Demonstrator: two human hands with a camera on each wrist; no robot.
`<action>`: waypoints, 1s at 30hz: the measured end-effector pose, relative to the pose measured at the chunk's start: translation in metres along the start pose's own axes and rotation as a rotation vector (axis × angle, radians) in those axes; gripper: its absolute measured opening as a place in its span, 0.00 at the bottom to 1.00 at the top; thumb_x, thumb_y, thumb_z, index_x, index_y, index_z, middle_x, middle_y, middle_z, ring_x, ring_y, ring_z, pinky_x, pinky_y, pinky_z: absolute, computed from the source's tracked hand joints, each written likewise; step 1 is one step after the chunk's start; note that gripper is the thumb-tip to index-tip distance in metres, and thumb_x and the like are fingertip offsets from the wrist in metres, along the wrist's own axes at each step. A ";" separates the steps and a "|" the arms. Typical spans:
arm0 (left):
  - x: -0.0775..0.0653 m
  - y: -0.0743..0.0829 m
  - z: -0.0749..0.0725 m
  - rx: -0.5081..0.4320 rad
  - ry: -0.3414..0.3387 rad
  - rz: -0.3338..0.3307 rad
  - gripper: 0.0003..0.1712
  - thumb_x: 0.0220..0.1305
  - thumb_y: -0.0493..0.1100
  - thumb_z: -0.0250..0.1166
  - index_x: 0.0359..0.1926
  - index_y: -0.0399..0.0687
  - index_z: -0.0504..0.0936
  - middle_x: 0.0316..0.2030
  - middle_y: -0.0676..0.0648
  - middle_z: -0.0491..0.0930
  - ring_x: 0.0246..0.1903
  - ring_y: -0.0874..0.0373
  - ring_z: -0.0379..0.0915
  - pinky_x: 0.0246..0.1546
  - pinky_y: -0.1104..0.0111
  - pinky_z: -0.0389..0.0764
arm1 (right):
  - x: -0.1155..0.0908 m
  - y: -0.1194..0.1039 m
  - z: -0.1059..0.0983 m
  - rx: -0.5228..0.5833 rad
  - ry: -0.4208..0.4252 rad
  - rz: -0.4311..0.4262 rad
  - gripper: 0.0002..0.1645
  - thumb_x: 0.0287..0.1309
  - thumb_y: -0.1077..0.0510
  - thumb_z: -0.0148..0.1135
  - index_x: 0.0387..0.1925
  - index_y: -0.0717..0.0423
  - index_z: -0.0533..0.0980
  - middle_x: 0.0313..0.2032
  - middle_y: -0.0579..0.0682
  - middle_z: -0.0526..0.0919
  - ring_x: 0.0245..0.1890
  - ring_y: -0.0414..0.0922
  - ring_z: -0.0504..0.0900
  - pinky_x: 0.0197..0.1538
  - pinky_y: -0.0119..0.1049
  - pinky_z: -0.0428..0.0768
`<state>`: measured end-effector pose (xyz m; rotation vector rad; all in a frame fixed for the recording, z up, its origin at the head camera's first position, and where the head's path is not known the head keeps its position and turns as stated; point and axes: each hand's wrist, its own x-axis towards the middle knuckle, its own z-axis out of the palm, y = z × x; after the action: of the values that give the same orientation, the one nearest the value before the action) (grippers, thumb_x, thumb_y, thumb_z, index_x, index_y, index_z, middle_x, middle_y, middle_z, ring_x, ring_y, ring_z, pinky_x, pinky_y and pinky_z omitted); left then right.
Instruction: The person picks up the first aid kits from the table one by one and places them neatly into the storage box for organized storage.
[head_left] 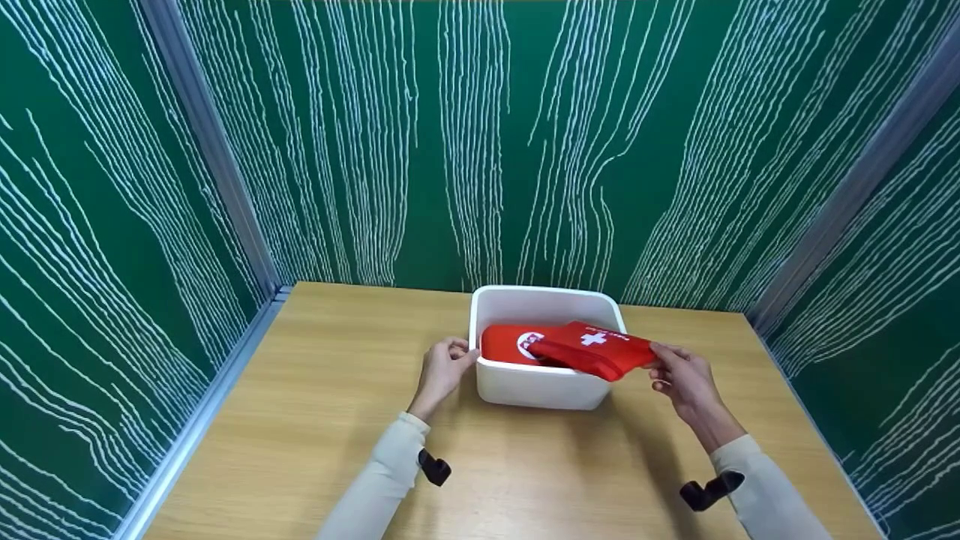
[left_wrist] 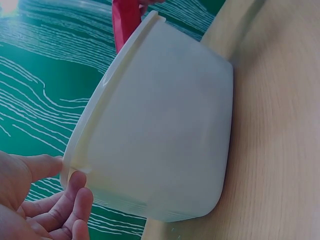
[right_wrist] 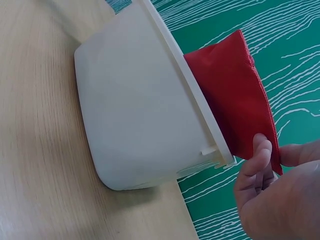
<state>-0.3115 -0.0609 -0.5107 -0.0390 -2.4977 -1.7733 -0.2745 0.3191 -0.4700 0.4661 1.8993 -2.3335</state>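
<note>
A white plastic bin (head_left: 540, 386) stands on the table, and my left hand (head_left: 442, 369) pinches its rim at the left corner. In the left wrist view the thumb (left_wrist: 45, 166) lies at the rim with the fingers curled below it. My right hand (head_left: 686, 379) pinches the right end of a red first-aid pouch (head_left: 592, 345) with a white cross. This pouch slants over the bin's right front rim, its left end inside. Under it, in the bin, lies another red item (head_left: 499, 345) with a round white mark, partly covered by the pouch.
The wooden table (head_left: 337, 367) extends around the bin. Green panels (head_left: 472, 150) with white wavy lines rise behind the table and on both sides, joined by grey metal posts (head_left: 217, 150). A black wrist mount (head_left: 435, 466) sits on each sleeve.
</note>
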 end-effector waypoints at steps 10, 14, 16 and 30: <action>0.001 -0.001 0.001 -0.017 0.005 0.009 0.14 0.61 0.41 0.68 0.44 0.37 0.81 0.26 0.49 0.82 0.25 0.62 0.70 0.27 0.72 0.69 | -0.010 -0.001 0.001 -0.023 0.004 0.035 0.24 0.65 0.47 0.60 0.54 0.56 0.66 0.25 0.45 0.86 0.21 0.37 0.78 0.29 0.29 0.79; 0.001 -0.001 0.000 -0.017 0.002 0.017 0.14 0.61 0.41 0.68 0.44 0.37 0.81 0.26 0.49 0.82 0.26 0.62 0.71 0.28 0.72 0.69 | -0.017 0.001 0.002 -0.016 0.027 0.045 0.22 0.63 0.44 0.61 0.49 0.53 0.68 0.26 0.45 0.86 0.22 0.38 0.78 0.29 0.29 0.79; 0.001 -0.001 0.000 -0.019 0.001 0.014 0.15 0.60 0.42 0.69 0.44 0.37 0.81 0.26 0.49 0.82 0.26 0.62 0.71 0.28 0.72 0.70 | -0.022 0.004 0.004 -0.027 0.038 0.044 0.21 0.64 0.43 0.60 0.47 0.53 0.69 0.26 0.45 0.85 0.22 0.38 0.78 0.29 0.29 0.79; -0.001 -0.001 0.000 0.002 0.007 0.039 0.15 0.61 0.41 0.68 0.45 0.35 0.81 0.28 0.46 0.84 0.26 0.62 0.72 0.29 0.72 0.72 | -0.042 0.025 0.052 -0.137 0.010 0.109 0.36 0.61 0.34 0.59 0.53 0.60 0.68 0.26 0.49 0.86 0.22 0.41 0.80 0.26 0.30 0.76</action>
<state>-0.3103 -0.0610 -0.5115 -0.0800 -2.4759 -1.7534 -0.2373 0.2580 -0.4724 0.5527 1.9683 -2.1212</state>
